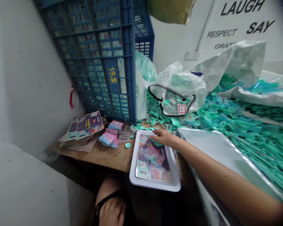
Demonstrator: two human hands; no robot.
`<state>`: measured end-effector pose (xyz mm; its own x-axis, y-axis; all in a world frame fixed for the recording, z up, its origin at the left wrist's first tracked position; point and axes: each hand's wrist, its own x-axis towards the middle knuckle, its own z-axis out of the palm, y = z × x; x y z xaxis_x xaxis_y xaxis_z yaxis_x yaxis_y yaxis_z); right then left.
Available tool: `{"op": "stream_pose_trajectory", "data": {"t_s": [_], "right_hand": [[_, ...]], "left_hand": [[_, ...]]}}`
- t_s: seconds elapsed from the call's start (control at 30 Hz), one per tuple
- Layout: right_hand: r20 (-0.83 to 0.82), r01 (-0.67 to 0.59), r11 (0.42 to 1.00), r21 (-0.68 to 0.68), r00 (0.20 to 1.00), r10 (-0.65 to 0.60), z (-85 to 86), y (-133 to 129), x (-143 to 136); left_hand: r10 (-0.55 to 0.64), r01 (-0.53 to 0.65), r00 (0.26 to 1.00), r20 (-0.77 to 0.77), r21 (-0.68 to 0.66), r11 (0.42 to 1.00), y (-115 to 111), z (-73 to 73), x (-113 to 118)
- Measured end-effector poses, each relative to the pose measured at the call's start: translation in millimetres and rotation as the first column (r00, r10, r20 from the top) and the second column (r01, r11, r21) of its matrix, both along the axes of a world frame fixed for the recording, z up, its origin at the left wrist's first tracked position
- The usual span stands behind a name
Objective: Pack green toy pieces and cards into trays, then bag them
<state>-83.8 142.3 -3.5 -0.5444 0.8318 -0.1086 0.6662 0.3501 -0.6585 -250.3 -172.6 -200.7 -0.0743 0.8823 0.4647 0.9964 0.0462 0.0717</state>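
My right hand (163, 138) reaches in from the right over the top end of a white tray (132, 175), its fingers apart above a green disc (158, 143). In the tray lies a printed card sheet (166, 174) under a clear layer, with a pink card (158, 154) and a clear tube with a green part (152, 158) on top. The tray's near end juts past the table edge. Low in the picture, my left hand (112, 212) rests on my knee, its fingers lying loosely with nothing visible in them.
Left of the tray are card stacks (108, 138), printed sheets (91, 125) and a loose green disc (127, 145) on the wooden table (115, 157). Behind stands a blue crate (129, 62). A black-trimmed clear bag (173, 94) and heaped green plastic pieces (247, 128) lie back and right.
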Motion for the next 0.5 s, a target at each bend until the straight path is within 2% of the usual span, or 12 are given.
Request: {"op": "stream_pose_trajectory", "data": {"t_s": [0.1,0.23,0.37,0.5], "right_hand": [[-0.015,-0.017,0.999,0.034,1.0,0.017,1.5,2,8],[0.007,0.009,0.994,0.113,1.0,-0.01,5.7,9,32],[-0.023,0.093,0.996,0.009,0.995,-0.092,-2.7,18,54],[-0.054,0.133,0.986,-0.104,0.989,-0.139,-16.2,18,58]], "left_hand": [[0.005,-0.005,0.999,0.035,-0.009,1.0,0,1.7,0],[0.036,-0.034,0.998,0.055,-0.026,0.999,-1,7.4,1],[0.054,-0.05,0.997,0.05,-0.068,0.996,-1,7.2,0],[0.02,-0.014,0.998,0.059,-0.1,0.995,-2,-6.5,-10]]}}
